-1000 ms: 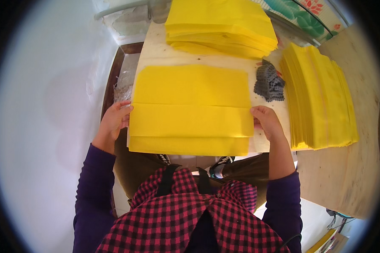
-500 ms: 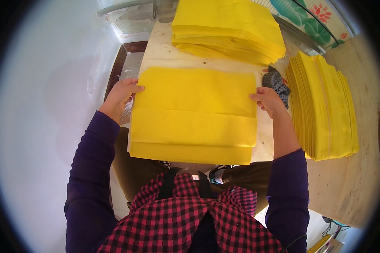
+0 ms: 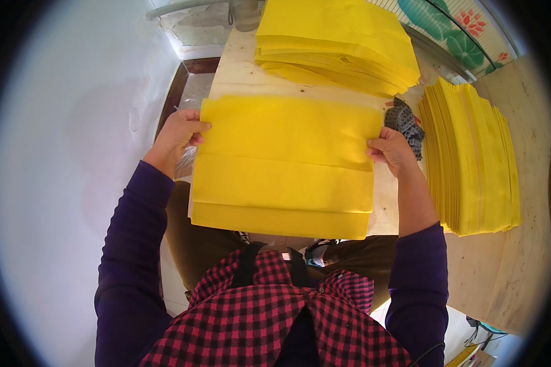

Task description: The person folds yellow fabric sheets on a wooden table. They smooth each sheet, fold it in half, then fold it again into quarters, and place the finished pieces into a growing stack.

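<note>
Filling the left side, a pale wall [image 3: 73, 159] took the most room. Next came the light wooden table [image 3: 493, 269], running from the back round to the right. A red-and-black checked garment [image 3: 263, 318] covered the person's front, dark purple sleeves [image 3: 131, 238] on both arms. The folded yellow sheet [image 3: 284, 137] was between the two hands, over the near part of the table, its crosswise edges running side to side and its lower edge about level with the table's near edge; could not tell whether it lay flat or was slightly lifted. Behind it sat the back yellow stack [image 3: 337, 30], layers uneven at the front. On the right, the other yellow stack [image 3: 474, 159], layers packed close. Left hand [image 3: 180, 133] pinched the sheet's left edge near the top, thumb above. Right hand [image 3: 392, 150] pinched the right edge likewise, thumb on top. Smallest: a crumpled dark grey cloth [image 3: 400, 116], just beyond the right hand, between sheet and right-side stack.
</note>
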`<action>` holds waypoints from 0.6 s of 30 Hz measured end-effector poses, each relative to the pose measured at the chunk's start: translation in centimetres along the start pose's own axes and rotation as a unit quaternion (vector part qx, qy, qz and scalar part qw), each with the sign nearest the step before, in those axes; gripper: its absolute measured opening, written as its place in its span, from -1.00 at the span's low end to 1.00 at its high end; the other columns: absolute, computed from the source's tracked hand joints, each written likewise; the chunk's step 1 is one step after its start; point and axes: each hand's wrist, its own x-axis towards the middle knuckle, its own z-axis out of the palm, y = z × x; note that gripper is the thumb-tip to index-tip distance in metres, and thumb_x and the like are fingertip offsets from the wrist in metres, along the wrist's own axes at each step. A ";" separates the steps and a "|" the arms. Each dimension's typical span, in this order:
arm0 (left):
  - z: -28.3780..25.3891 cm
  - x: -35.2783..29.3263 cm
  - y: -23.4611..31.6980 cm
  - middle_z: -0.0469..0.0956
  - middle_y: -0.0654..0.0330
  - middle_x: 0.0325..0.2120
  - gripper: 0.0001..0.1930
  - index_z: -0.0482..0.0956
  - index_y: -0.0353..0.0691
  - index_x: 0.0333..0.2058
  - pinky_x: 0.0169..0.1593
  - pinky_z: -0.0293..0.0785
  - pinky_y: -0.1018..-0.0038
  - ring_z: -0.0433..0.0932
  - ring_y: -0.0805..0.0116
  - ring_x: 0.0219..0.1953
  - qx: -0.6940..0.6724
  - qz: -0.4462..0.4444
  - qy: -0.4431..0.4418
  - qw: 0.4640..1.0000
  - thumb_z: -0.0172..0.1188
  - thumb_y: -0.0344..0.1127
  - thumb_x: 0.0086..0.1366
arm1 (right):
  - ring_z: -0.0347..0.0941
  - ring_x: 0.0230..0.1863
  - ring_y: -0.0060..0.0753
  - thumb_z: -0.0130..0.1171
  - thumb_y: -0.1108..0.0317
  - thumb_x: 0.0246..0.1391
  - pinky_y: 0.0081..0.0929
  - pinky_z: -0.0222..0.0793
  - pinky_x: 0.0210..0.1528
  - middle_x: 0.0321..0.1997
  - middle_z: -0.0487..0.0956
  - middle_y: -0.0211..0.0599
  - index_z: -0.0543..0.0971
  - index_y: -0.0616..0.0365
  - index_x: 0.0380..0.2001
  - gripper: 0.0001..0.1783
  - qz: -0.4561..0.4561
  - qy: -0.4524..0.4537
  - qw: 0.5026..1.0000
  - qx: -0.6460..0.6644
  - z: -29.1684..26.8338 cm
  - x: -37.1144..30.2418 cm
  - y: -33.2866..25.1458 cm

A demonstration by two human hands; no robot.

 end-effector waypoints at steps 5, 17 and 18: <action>0.9 -0.4 -1.4 0.60 0.15 -0.37 -0.85 0.53 -0.34 -0.24 -0.30 0.53 0.60 0.58 0.43 -0.46 -0.057 0.040 0.049 0.996 0.12 -0.58 0.19 | 0.56 -0.32 -0.47 0.13 0.56 0.06 -0.61 0.52 -0.25 -0.26 0.60 -0.22 0.53 0.28 -0.23 -0.83 -0.063 0.015 0.996 0.067 0.4 -0.6 2.0; 0.2 -1.1 -7.5 0.59 0.07 -0.24 -0.87 0.53 -0.33 -0.44 -0.01 0.52 0.43 0.56 0.30 -0.17 -0.137 0.230 -0.026 0.963 0.15 -0.71 0.11 | 0.51 -0.15 -0.47 0.14 0.64 0.03 -0.54 0.47 -0.08 -0.13 0.58 -0.25 0.58 0.22 -0.37 -0.88 -0.243 -0.004 0.960 0.137 0.6 -2.1 7.9; 0.2 -1.2 -7.6 0.59 0.07 -0.24 -0.87 0.53 -0.32 -0.44 -0.01 0.52 0.43 0.56 0.31 -0.17 -0.127 0.233 -0.026 0.964 0.15 -0.71 0.12 | 0.51 -0.15 -0.47 0.14 0.65 0.04 -0.54 0.47 -0.08 -0.13 0.58 -0.25 0.58 0.21 -0.38 -0.88 -0.240 -0.018 0.957 0.164 0.6 -2.1 7.9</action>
